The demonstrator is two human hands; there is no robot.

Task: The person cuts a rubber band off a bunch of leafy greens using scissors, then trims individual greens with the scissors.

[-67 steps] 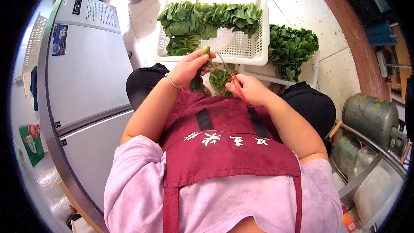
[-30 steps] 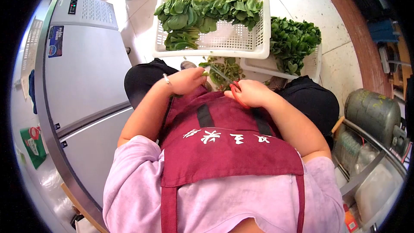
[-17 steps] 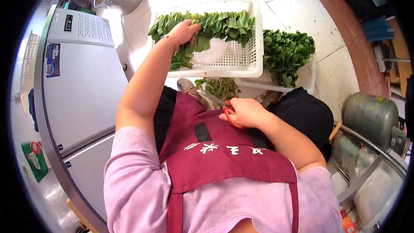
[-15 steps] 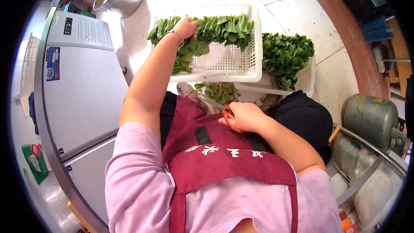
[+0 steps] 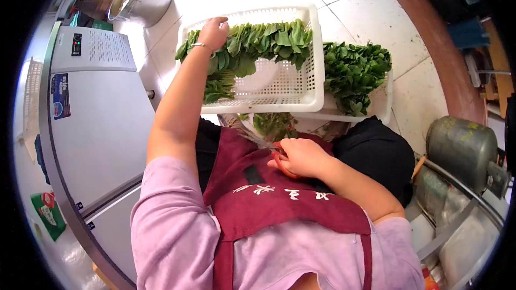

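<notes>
My left hand (image 5: 214, 33) is over the back left part of the white basket (image 5: 318, 75), against a row of leafy greens (image 5: 279, 37). Its fingers are bent toward the basket's back rim, and what lies under them is hidden. Near my lap, my right hand (image 5: 302, 157) is wrapped round the red handles of a pair of scissors (image 5: 280, 162), whose blades point forward and left. A smaller bunch of greens (image 5: 219, 87) lies at the basket's front left. Loose leaves and stems (image 5: 273, 124) are on the floor between my legs.
More greens (image 5: 357, 72) fill a second white tray (image 5: 380, 111) at the right. A fridge (image 5: 102, 123) stands at the left, with a metal pot (image 5: 148, 2) behind it. A gas cylinder (image 5: 461, 147) is at the right.
My left hand has gone from my lap, where it held a stem, to the row of greens, then slid left along it. My right hand has lowered toward my lap with the scissors.
</notes>
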